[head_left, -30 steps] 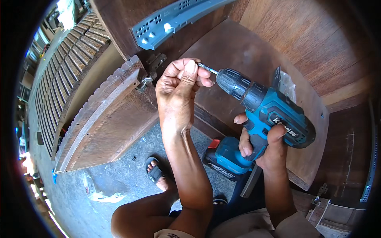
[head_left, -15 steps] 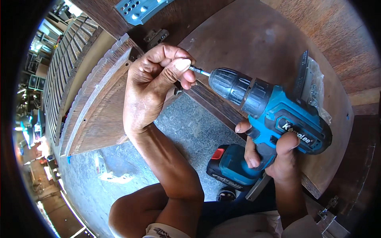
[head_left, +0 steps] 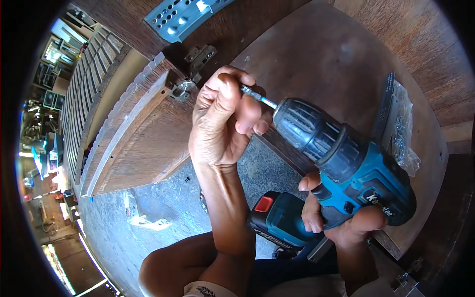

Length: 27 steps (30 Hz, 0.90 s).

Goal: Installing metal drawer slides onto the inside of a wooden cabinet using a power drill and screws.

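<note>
A teal and black cordless drill (head_left: pixel 349 180) is gripped by its handle in my right hand (head_left: pixel 349 230), with the thumb lying along the body. Its black chuck (head_left: pixel 307 128) points up and to the left and holds a slim metal driver bit (head_left: pixel 267 102). My left hand (head_left: pixel 222 116) is closed at the bit's far end, thumb and curled fingers around it. Whether a screw sits at the tip is too small to tell. Below the handle, the battery pack (head_left: pixel 279 220) with a red button hangs over the floor.
An open wooden door (head_left: pixel 143 138) with a cup hinge (head_left: pixel 183 90) stands at left; a hinge plate (head_left: pixel 200 58) is on the cabinet. A perforated metal strip (head_left: pixel 185 17) is above. At right, a dark rail (head_left: pixel 383 111) and plastic bag (head_left: pixel 403 128) rest on the wooden panel (head_left: pixel 316 54).
The drill and both hands have shifted right and slightly down in view. My left wrist has turned more upright, with its fingers still at the bit. The view has tilted a little.
</note>
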{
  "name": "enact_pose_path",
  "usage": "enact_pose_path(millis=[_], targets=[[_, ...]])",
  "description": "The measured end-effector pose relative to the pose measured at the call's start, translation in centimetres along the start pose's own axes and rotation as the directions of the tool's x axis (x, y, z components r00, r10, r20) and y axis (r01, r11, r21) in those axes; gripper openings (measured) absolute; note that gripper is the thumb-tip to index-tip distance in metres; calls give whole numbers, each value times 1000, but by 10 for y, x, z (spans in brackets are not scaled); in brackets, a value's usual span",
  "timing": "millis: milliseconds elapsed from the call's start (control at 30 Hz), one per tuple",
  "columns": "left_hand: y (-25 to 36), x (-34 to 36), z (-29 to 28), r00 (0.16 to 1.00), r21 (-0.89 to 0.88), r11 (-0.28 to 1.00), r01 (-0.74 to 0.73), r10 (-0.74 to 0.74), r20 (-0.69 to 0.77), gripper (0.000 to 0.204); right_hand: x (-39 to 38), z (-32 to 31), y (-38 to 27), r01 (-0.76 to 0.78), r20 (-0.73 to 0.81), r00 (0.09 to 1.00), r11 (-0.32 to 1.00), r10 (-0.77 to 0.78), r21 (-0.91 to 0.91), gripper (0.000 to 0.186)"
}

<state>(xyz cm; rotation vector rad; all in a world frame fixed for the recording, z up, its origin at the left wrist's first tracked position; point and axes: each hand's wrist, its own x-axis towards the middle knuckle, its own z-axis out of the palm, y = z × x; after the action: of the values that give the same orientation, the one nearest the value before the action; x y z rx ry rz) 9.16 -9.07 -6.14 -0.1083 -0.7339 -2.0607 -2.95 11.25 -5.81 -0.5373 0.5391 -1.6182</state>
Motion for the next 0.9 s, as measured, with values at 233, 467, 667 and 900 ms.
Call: enact_pose_path(millis=[233,467,667,900], targets=[[6,9,21,989,16,1000,-18,20,-143,31,18,-2,-7,33,101,994,999,-37,43,113],[17,10,29,961,109,991,-81,106,-256,35,28,4,-3,-6,93,996,994,-4,105,108],[27,19,25,980,148,988,-32,61,-191,37,35,7,-5,-9,90,996,993,-1,114,105],[22,20,28,967,178,982,-63,104,-232,40,42,8,-6,-16,84,996,993,6,117,101]])
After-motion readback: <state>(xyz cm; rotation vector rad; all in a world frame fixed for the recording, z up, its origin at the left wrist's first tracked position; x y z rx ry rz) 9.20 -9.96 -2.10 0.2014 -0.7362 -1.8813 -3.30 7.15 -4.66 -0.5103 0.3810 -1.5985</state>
